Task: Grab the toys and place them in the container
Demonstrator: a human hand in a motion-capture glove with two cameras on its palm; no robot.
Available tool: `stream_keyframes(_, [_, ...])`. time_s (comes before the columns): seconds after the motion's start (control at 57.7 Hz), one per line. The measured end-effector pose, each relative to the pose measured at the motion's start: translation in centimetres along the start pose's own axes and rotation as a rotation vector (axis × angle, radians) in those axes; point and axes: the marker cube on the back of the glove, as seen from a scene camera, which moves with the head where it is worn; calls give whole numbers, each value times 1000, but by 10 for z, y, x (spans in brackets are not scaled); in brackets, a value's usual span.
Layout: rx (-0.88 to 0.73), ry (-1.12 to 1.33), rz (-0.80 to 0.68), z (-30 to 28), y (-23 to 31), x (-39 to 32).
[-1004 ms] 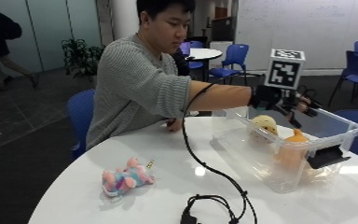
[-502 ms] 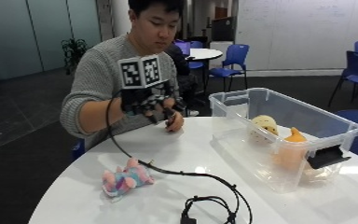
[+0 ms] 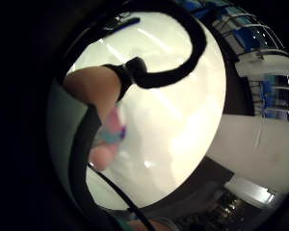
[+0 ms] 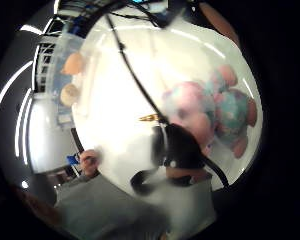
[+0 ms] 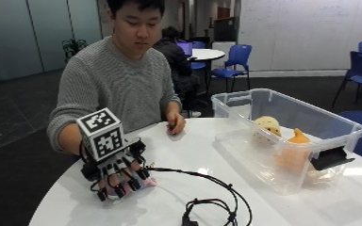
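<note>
A pink and blue plush toy (image 5: 148,182) lies on the white round table (image 5: 187,150) near its front left edge. My gloved right hand (image 5: 119,176) covers it from above, fingers spread and reaching down over it, touching it; most of the toy is hidden under them. The thumb side palm view has the plush toy (image 4: 210,110) close under the palm; the little finger side view shows part of the plush toy (image 3: 111,137) behind a finger. The clear plastic container (image 5: 350,129) stands at the right with a yellow toy (image 5: 267,126) and an orange toy (image 5: 298,136) inside.
The person's bare left hand (image 5: 176,126) rests on the table's far side. A black cable (image 5: 212,193) runs from the glove across the table and coils near the front edge. Blue chairs stand beyond the table.
My hand has travelled from above the container, across the table to the left, and come down onto the plush toy. The outside camera has also shifted.
</note>
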Motion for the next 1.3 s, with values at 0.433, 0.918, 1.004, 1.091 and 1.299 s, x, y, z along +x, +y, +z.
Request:
stream_keyframes(0.433, [-92, 192, 45, 42, 8, -7])
stream_keyframes(0.918, [12, -195, 123, 29, 9, 17])
stream_keyframes(1.004, [17, -221, 143, 27, 9, 20])
stream_keyframes(1.091, [69, -204, 179, 23, 8, 21])
stream_keyframes(1.299, [370, 17, 263, 8, 10, 18])
